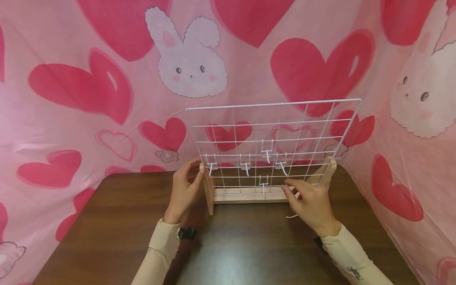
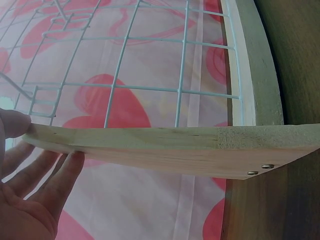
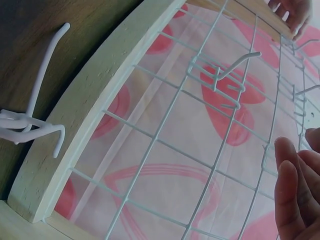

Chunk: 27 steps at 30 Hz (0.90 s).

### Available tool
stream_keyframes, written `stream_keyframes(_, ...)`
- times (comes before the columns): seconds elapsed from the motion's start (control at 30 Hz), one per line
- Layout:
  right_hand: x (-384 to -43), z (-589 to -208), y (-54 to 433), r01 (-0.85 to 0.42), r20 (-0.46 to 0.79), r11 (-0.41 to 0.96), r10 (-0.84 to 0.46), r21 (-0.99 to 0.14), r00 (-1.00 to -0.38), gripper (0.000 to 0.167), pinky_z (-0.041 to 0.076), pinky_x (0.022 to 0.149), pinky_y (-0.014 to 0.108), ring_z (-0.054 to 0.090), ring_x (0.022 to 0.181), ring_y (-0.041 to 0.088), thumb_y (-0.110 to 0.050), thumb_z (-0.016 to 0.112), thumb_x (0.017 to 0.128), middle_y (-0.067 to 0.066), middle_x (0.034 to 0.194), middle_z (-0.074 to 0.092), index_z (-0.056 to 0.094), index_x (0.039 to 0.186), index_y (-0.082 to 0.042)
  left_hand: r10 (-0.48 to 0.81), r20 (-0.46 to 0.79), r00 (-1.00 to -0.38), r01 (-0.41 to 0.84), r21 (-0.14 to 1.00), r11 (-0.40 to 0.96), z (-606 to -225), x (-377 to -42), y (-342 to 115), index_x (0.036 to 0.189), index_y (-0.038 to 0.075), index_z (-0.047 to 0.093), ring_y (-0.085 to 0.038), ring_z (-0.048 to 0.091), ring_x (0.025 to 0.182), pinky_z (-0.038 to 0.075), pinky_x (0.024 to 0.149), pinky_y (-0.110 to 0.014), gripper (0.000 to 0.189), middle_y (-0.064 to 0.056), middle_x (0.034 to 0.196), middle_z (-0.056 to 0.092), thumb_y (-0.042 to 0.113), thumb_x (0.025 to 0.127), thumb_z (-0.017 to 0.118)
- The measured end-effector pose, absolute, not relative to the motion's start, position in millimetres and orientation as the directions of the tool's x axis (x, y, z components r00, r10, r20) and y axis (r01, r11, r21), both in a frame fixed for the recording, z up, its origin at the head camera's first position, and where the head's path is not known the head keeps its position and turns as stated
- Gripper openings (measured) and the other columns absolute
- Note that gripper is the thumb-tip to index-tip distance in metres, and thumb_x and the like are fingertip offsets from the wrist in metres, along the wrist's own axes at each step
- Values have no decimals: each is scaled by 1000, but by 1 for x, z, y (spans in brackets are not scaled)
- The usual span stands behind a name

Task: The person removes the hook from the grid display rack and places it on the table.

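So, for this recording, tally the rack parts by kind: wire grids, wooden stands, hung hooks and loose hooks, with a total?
Wire grid: 1
Wooden stand: 1
Hung hooks: 5
Loose hook: 1
Total in view: 8

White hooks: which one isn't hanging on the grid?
The hook lying on the dark tabletop; the other five hang on the wire grid.

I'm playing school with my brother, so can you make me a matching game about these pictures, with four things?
Things:
1. left hand
2. grid
3. loose hook
4. table

Clues:
A. dark brown
B. holding the wooden side
C. lying on the table
D. has hooks hanging on it

Pairs: 1-B, 2-D, 3-C, 4-A
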State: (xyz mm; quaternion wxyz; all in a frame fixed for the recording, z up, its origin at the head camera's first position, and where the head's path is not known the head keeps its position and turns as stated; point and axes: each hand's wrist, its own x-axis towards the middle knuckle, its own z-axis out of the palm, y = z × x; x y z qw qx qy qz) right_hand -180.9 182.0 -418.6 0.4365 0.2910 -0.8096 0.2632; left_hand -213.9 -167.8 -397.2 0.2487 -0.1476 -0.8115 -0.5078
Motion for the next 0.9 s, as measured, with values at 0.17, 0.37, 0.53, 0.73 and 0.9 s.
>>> stream_keyframes(0.17, -180, -419, 181, -712, 869, 680, -232, -176, -437, 36, 52, 48, 22, 64, 53, 14, -33, 65, 103, 11, 81, 79, 78, 100, 1, -6, 562, -827, 505, 748, 431, -386, -204, -164, 124, -5, 67, -43, 72, 105, 62, 79, -60, 30, -30, 116, 73, -7, 94, 68)
stream_keyframes(0.37, -179, -419, 181, -692, 869, 700, -217, -179, -445, 49, 53, 49, 23, 66, 55, 14, -42, 56, 106, 11, 80, 79, 78, 100, 1, -6, 568, -823, 513, 747, 423, -388, -206, -164, 124, -6, 67, -43, 72, 106, 62, 78, -60, 30, -30, 116, 73, -8, 94, 69)
stream_keyframes(0.53, -179, -417, 180, -697, 888, 695, -195, -175, -417, 48, 52, 48, 22, 65, 55, 13, -42, 57, 106, 10, 79, 79, 78, 99, 1, -14, 568, -823, 501, 736, 455, -405, -219, -171, 125, -6, 67, -40, 73, 106, 63, 77, -56, 31, -27, 116, 74, -6, 94, 70)
stream_keyframes(0.73, -179, -415, 179, -704, 903, 690, -175, -171, -392, 46, 52, 48, 23, 66, 56, 15, -40, 58, 106, 11, 82, 80, 79, 100, 1, -6, 574, -819, 513, 736, 442, -411, -223, -175, 127, 1, 68, -34, 74, 107, 64, 77, -52, 32, -21, 117, 76, 1, 95, 72)
stream_keyframes(0.9, -180, -413, 178, -718, 915, 677, -168, -164, -367, 43, 53, 49, 24, 68, 56, 17, -37, 61, 105, 13, 84, 80, 79, 102, 2, 4, 575, -818, 518, 734, 438, -412, -224, -176, 128, 2, 68, -30, 74, 107, 65, 79, -47, 31, -17, 118, 77, 5, 97, 72)
